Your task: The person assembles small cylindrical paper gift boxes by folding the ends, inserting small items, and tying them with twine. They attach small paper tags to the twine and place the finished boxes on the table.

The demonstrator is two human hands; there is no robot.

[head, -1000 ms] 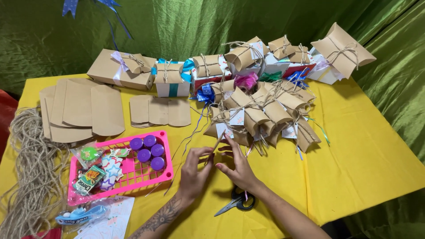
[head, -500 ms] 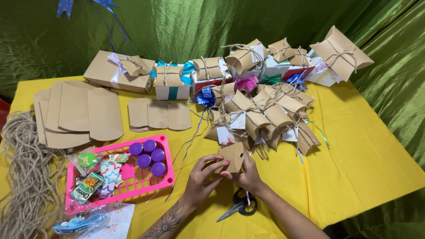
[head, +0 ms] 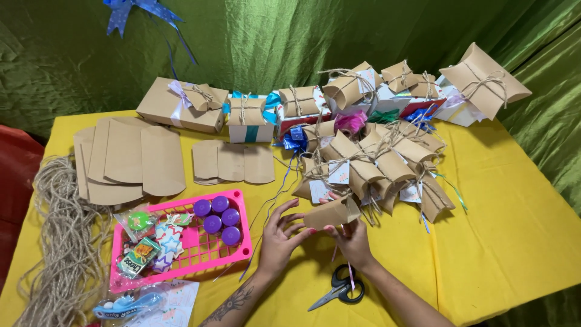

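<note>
I hold a small brown kraft pillow box (head: 331, 213) between both hands above the yellow table (head: 508, 242). My left hand (head: 281, 233) grips its left end with the fingers curled over the top. My right hand (head: 352, 241) supports its right end from below, and a thin pink ribbon (head: 350, 275) hangs down from there. Just beyond my hands lies a heap of finished pillow boxes tied with twine and tags (head: 378, 163). Black-handled scissors (head: 339, 292) lie on the table below my right hand.
A pink basket (head: 239, 251) at the left holds purple round containers and small sweets. Flat kraft blanks (head: 130, 160) and smaller ones (head: 233, 162) lie behind it. Jute twine (head: 60, 242) is piled at the left edge. Wrapped boxes (head: 181, 106) line the back against green cloth.
The pillow box has gone from upright and narrow between my fingers to lying sideways, held at both ends. My hands have shifted slightly right and nearer the heap.
</note>
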